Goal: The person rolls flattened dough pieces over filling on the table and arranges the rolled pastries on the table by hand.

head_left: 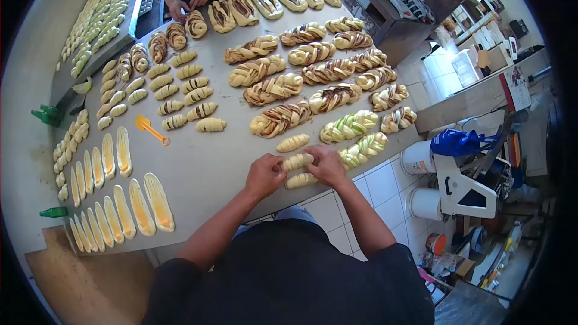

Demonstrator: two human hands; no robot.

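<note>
The left hand (265, 176) and right hand (327, 165) lightly grasp a ridged dough roll (297, 162) by its ends, between them. One plain roll (292, 143) lies just beyond the fingers, another roll (301, 181) just nearer. Even, gentle pressure should spare the ridges; keeping it parallel, slightly apart, should prevent sticking.

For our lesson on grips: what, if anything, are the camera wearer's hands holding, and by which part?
A small dough roll, held by its ends: left hand at the left end, right hand at the right.
</note>
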